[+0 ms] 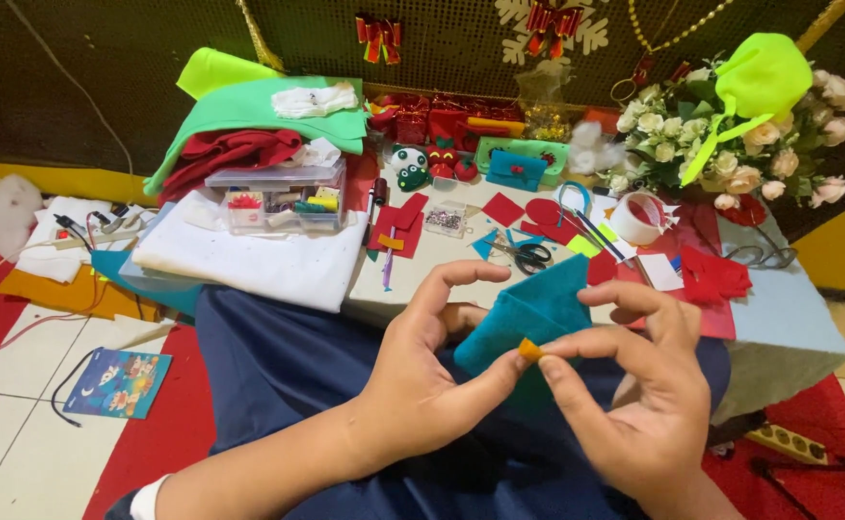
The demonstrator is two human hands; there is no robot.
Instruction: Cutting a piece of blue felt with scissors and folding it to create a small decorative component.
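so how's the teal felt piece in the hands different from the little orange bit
The teal felt piece is far larger than the orange bit. The teal piece is folded to a point and backed by the left hand; the orange bit is pinched on it between the left thumb and the right hand's fingertips. Both look like soft craft felt and are held over the lap.

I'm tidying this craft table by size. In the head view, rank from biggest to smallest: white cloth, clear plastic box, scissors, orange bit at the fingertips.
1. white cloth
2. clear plastic box
3. scissors
4. orange bit, smallest though nearest the camera
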